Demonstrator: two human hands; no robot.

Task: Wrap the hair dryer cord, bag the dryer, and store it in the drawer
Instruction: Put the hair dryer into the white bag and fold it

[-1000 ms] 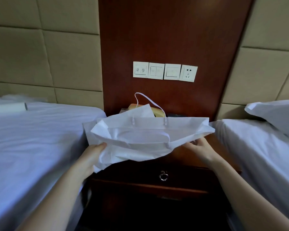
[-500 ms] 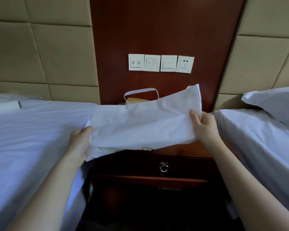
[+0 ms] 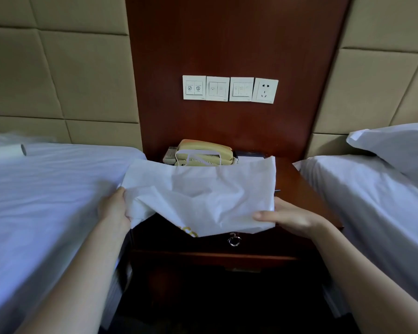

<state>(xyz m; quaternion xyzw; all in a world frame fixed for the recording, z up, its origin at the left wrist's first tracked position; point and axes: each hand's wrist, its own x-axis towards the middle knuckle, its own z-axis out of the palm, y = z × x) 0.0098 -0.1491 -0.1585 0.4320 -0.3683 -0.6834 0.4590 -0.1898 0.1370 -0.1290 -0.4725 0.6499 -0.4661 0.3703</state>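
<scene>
Over nightstand (image 3: 297, 189), hands (image 3: 115, 208) (image 3: 292, 219) grip bag (image 3: 203, 191) edges.

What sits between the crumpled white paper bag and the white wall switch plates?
A cream corded telephone, on the dark wooden nightstand; head view.

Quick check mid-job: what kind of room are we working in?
Most likely a hotel twin room: a white bed on each side of a wooden nightstand, a telephone on it, and a row of wall switches above.
</scene>
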